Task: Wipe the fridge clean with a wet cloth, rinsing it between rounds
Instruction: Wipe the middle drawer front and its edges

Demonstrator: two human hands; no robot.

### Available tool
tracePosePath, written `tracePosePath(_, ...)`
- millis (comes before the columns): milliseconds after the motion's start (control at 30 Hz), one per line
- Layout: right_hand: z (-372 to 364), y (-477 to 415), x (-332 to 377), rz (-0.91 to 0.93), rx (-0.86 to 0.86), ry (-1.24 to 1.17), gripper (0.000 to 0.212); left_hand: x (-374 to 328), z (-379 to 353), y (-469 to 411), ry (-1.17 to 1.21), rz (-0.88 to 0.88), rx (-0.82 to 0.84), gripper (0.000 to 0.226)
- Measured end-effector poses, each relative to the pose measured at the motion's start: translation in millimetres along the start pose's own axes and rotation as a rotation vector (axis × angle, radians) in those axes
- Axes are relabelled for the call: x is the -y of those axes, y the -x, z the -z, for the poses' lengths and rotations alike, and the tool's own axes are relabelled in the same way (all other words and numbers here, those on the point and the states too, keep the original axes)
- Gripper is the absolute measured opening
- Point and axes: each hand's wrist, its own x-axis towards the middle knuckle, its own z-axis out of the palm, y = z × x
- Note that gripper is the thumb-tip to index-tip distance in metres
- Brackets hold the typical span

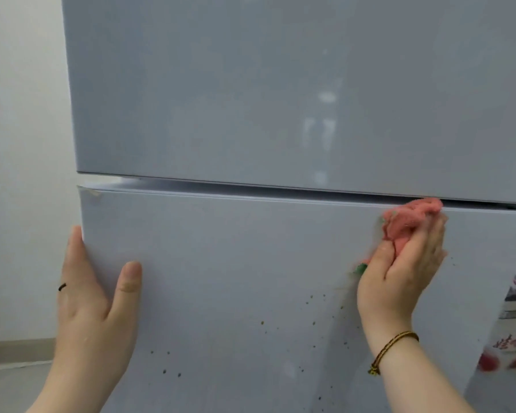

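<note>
The fridge [209,120] is filling your view, its upper door [399,70] closed above the lower door [236,248], with a pale wall [21,144] to the left. Your left hand [93,299] is bracing the lower door's left edge, spread wide, with the thumb lying flat on the front and the fingers running straight along the side, gripping nothing else. Your right hand [399,272] is pressing the bunched pink cloth [411,219] against the lower door just under its top edge, near the right side, with a fold caught between thumb and forefinger. The cloth is touching the panel and reaching up to the gap [280,186] between the doors. Dark specks [262,322] are dotting the panel below and between your hands, so this round is judged to be only beginning on the lower door. To do the stroke well, you are advised to flatten the cloth so that more of it is meeting the surface. Draw it along the top edge in one level pass, then work downward in overlapping bands toward the specks, so that loosened dirt is travelling down and not across wiped areas. Press firmly through the fingers while the left hand is steadying the door against the push. Dried specks may be needing a short rub, and the cloth will likely be wanting a rinse afterwards.
</note>
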Motion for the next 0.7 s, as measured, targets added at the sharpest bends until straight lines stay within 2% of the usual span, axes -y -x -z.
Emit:
tracePosePath(33, -4.0, 4.3, 5.6, -0.022, -0.038, -0.029, 0.060, -0.3, -1.4, 5.0, -0.052, -0.021, -0.038, 0.090)
tracePosePath(100, -15.2, 21.7, 22.9, 0.108, -0.032, -0.018, 0.059, -3.9, -4.3, 18.8, -0.167, -0.128, -0.098, 0.091)
tracePosePath(233, -32.4, 69.6, 36.8, 0.717, 0.245, 0.079, 0.049, -6.9, -14.3, 37.0, -0.412, -0.589, -0.060, 0.058)
tracePosePath(300, -28.1, 68.8, 22.8, 0.945, 0.294, 0.141, 0.048, -8.8, -19.8, 38.4, -0.457, -0.695, -0.019, 0.053)
tracePosePath(367, -18.1, 49.5, 0.2, 1.020, 0.287, 0.190, 0.046, -9.2, -24.8, 40.4, -0.502, -0.721, 0.039, 0.053)
tracePosePath(400, -10.7, 36.9, -11.1, 0.987, 0.271, 0.223, 0.048, -8.6, -27.3, 41.8, -0.532, -0.729, 0.067, 0.054)
tracePosePath(467, 8.2, 10.9, -32.8, 0.802, 0.243, 0.331, 0.053, -8.5, -31.7, 44.1, -0.585, -0.756, 0.101, 0.053)
tracePosePath(567, 32.8, -15.0, -47.4, 0.341, 0.134, 0.409, 0.059, -8.1, -36.0, 44.7, -0.651, -0.758, 0.086, 0.053)
tracePosePath(633, 38.7, -21.8, -42.4, 0.027, 0.116, 0.291, 0.061, -9.4, -39.1, 45.6, -0.661, -0.746, 0.051, 0.053)
tracePosePath(700, 32.4, -23.6, -28.7, -0.235, 0.085, 0.030, 0.057, -9.6, -43.0, 47.4, -0.670, -0.745, 0.024, 0.053)
